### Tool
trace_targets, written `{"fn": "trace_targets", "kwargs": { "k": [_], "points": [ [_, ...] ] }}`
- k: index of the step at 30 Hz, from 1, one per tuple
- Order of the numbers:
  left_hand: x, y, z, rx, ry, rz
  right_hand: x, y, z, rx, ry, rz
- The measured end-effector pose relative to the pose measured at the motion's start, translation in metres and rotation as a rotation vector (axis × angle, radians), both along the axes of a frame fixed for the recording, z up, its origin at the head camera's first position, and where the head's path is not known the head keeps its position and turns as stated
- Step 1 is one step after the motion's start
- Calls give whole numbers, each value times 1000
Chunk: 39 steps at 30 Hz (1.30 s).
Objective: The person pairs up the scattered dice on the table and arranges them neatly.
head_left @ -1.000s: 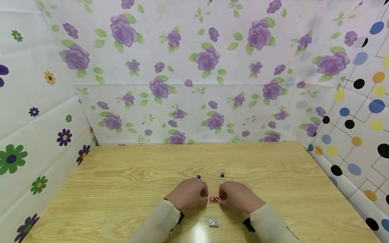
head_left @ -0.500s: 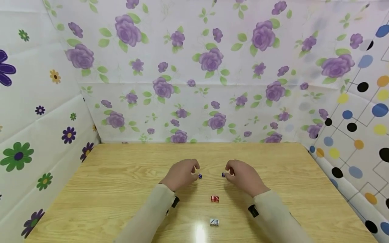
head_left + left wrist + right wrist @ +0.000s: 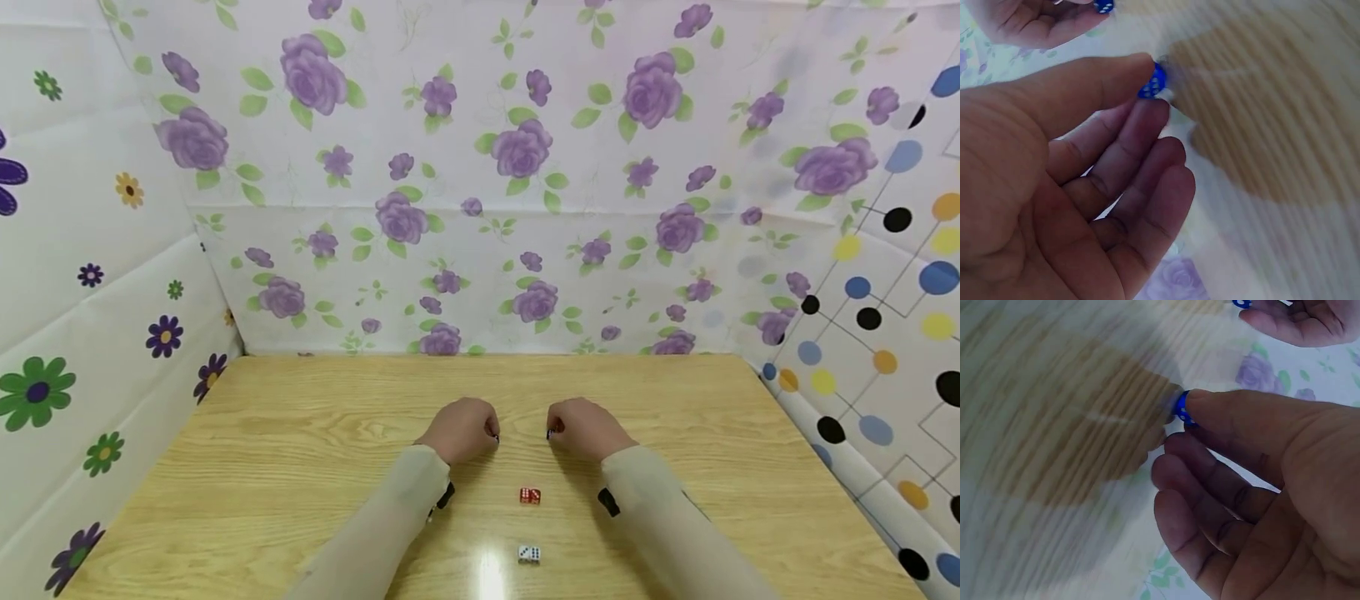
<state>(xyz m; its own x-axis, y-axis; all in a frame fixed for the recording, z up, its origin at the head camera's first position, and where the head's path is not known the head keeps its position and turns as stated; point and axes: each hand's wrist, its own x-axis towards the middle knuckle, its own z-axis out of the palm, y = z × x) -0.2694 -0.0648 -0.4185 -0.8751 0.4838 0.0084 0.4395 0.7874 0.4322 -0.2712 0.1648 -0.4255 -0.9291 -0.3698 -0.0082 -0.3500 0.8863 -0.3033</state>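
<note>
My left hand [image 3: 462, 429] pinches a blue die [image 3: 1154, 81] between thumb and fingertips; white dots show on its face in the left wrist view. Across from it, my right hand [image 3: 587, 427] pinches a second blue die [image 3: 1182, 407] in the same manner. In the head view both dice are mostly covered by the fingers, and a gap of bare wood lies between the hands. Nearer to me, two red dice [image 3: 530, 496] sit side by side on the table. Closer still are two white dice [image 3: 528, 554], also side by side.
The wood-grain table [image 3: 322, 467] carries a bright light reflection near its front. A purple-flowered sheet [image 3: 480, 275] rises behind its far edge. Patterned sheets stand along the left [image 3: 90, 375] and right sides.
Both hands left the red dice and moved away from me to the blue dice. Half a second ago their fingers were spread around the blue dice; now they pinch them.
</note>
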Motion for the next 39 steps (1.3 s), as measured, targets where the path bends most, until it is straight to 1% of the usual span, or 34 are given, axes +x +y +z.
{"fn": "trace_targets", "kwargs": {
  "k": [5, 9, 13, 17, 20, 24, 29, 36, 39],
  "points": [
    [-4, 2, -4, 14, -11, -2, -4, -3, -3, 7, 9, 14],
    [-7, 3, -5, 17, -12, 2, -6, -6, 0, -16, -14, 1],
    [-5, 5, -4, 8, -1, 21, -5, -7, 3, -47, -18, -4],
    [-4, 6, -7, 28, -8, 18, -3, -6, 0, -30, -2, -22],
    [-5, 7, -10, 41, -24, 10, -1, -6, -2, -15, 15, -40],
    [-9, 10, -12, 54, -34, 12, 1, -8, -3, -21, 25, -37],
    [-13, 13, -13, 40, -42, 20, 2, -11, -2, -16, 27, -42],
    [-14, 16, -10, 36, -62, 17, 3, -11, -3, -6, 39, -57],
    [-15, 19, -9, 30, -56, 15, 3, -11, -4, 1, 51, -56]
  ]
}}
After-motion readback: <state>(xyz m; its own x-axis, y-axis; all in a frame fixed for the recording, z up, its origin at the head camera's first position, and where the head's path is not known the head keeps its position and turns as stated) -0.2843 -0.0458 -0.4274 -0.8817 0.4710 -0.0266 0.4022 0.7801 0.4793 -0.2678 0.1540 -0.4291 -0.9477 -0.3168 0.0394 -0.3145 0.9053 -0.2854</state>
